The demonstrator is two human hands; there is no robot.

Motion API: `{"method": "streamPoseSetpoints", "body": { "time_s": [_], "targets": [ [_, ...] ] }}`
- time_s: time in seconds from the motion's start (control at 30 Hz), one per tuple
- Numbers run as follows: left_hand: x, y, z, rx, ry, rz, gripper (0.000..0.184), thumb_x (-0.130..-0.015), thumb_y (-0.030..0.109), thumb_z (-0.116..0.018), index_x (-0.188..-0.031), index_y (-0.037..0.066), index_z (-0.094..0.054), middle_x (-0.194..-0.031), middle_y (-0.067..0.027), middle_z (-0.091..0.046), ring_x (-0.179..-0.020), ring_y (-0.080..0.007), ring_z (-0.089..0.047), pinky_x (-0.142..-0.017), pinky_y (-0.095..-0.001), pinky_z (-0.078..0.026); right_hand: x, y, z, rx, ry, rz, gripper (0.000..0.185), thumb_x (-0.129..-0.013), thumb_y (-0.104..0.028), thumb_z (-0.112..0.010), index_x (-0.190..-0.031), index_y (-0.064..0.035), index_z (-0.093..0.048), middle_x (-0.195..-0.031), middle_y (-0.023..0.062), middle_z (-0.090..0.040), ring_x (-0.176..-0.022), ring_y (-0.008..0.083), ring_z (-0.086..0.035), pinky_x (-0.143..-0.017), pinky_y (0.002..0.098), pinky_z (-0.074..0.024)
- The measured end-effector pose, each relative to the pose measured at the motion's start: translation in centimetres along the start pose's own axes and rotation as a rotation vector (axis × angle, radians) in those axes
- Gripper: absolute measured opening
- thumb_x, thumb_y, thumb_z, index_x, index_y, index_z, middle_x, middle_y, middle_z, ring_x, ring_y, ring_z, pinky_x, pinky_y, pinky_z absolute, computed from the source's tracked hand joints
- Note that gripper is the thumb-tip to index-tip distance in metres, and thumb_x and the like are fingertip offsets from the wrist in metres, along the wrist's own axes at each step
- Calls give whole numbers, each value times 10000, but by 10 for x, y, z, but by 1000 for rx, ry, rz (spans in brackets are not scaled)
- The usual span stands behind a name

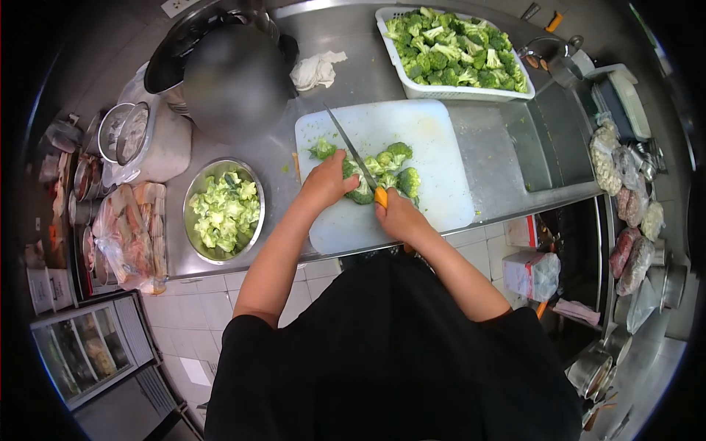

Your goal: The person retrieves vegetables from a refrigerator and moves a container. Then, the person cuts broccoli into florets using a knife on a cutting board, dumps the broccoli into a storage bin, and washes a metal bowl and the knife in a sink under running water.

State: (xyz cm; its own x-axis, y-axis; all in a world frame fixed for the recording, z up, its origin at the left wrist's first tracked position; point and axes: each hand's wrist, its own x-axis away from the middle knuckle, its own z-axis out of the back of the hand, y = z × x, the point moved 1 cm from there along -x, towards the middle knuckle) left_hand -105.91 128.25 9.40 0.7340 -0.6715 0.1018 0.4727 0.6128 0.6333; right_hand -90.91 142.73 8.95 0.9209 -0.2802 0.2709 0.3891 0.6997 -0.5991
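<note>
On the white cutting board (434, 209), set against the near edge of the table (346, 33), a small group of broccoli (409, 181) is gathered between the hands. The work is judged to be well advanced: many florets (456, 51) have been cut and heaped in the white basket (463, 93) along the table's far edge, to the right of the board's middle. What is left on the board (a few clumps and scattered green crumbs) seems little by comparison, though whether more broccoli is waiting elsewhere cannot be told.

By the grip of the left hand (329, 178), a piece of broccoli appears to be pinched between thumb and fingers. The right hand's (403, 215) grip is closed around the orange handle of the knife (351, 151), whose blade is angled across the board towards the table's far edge.

Left of the board, close to the near edge, the metal bowl (202, 241) is filled with pale green pieces (224, 209), probably trimmed stems. Farther left, a white bucket (165, 140) is seen, its contents hard to make out.
</note>
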Motion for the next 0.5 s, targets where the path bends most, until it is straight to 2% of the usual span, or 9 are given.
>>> {"method": "streamPoseSetpoints", "body": {
  "time_s": [0.07, 0.1, 0.17, 0.3, 0.37, 0.47, 0.5],
  "targets": [
    [5, 6, 7, 14, 53, -36, 651, -816, 341, -683, -1309, -16, -451, -1179, -295, -600, -1073, -425, -601, -915, -449, -481, 3, -9, 8, 40, 0, 56, 351, -936, -260, -519, -1097, 47, -463, -866, 305, -658, -806, 474, -645, -730, 529, -514],
    [19, 8, 2, -24, -7, -13, 659, -814, 341, -697, -1316, -2, -440, -1168, -277, -600, -1071, -419, -601, -913, -453, -484, 16, -9, 7, 43, -4, 53, 351, -936, -260, -519, -1097, 47, -463, -866, 305, -658, -806, 474, -645, -730, 529, -514],
    [36, 14, -2, -89, -108, 23, 669, -810, 340, -712, -1321, 11, -432, -1161, -258, -599, -1067, -410, -604, -909, -455, -489, 46, -34, 23, -35, -244, -179, 362, -929, -255, -515, -1096, 63, -466, -894, 314, -657, -844, 464, -651, -755, 518, -518],
    [27, 10, -3, -75, -69, -2, 671, -808, 341, -714, -1321, 12, -433, -1142, -258, -606, -1065, -412, -604, -907, -456, -491, 38, -30, 19, -33, -250, -199, 363, -914, -238, -518, -1093, 75, -477, -922, 320, -655, -875, 453, -654, -779, 512, -517],
    [14, 6, -1, 22, -29, -22, 660, -815, 352, -686, -1316, -7, -450, -1163, -301, -603, -1068, -440, -596, -905, -452, -483, 15, -12, 3, -5, -89, -108, 376, -893, -229, -533, -1100, 81, -485, -937, 320, -657, -892, 447, -656, -797, 502, -520],
    [8, -3, -17, 3, 7, -81, 644, -817, 340, -690, -1308, -3, -453, -1160, -292, -608, -1063, -440, -598, -901, -449, -483, -13, 7, -23, 55, -79, -108, 392, -876, -229, -549, -1114, 76, -486, -951, 317, -657, -909, 451, -651, -814, 502, -516],
    [11, -3, -20, 31, -68, -23, 669, -807, 341, -704, -1344, 29, -456, -1219, -268, -596, -1093, -419, -595, -921, -441, -482, -10, 11, -25, 68, -87, -121, 408, -869, -236, -556, -1126, 72, -484, -970, 315, -656, -927, 457, -646, -823, 504, -514]
  ]
}}
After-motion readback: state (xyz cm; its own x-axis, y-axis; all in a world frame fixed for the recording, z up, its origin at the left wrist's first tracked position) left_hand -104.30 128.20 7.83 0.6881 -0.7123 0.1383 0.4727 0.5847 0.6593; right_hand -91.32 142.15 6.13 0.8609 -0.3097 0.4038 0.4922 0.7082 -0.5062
